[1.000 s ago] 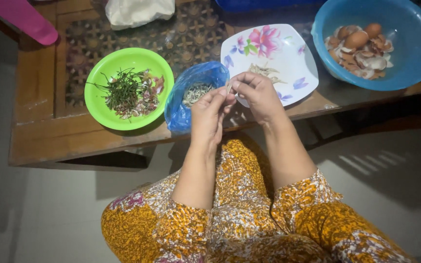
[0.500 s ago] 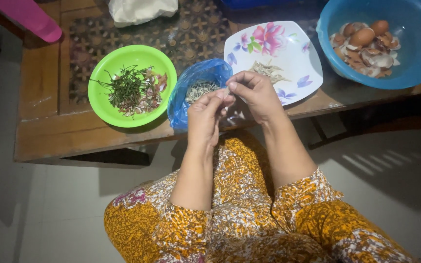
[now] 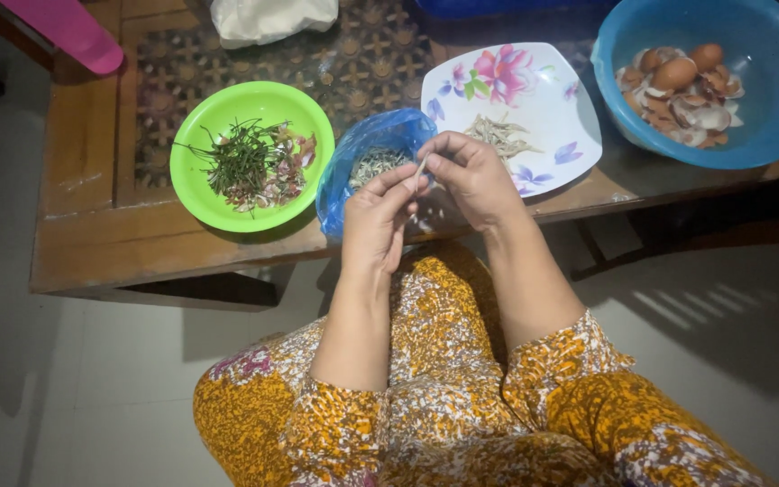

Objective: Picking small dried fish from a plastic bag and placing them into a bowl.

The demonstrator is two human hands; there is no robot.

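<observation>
At far left on the wooden table (image 3: 92,243) we see a green bowl (image 3: 193,185) of chopped greens, then a blue plastic bag (image 3: 340,185) of small dried fish. Just in front of it, our left hand (image 3: 374,225) and right hand (image 3: 472,180) pinch one small dried fish (image 3: 421,166) between closed fingertips. Beyond sits a flowered white plate (image 3: 543,99) with cleaned fish, and a blue basin (image 3: 768,54) of eggshells.
</observation>
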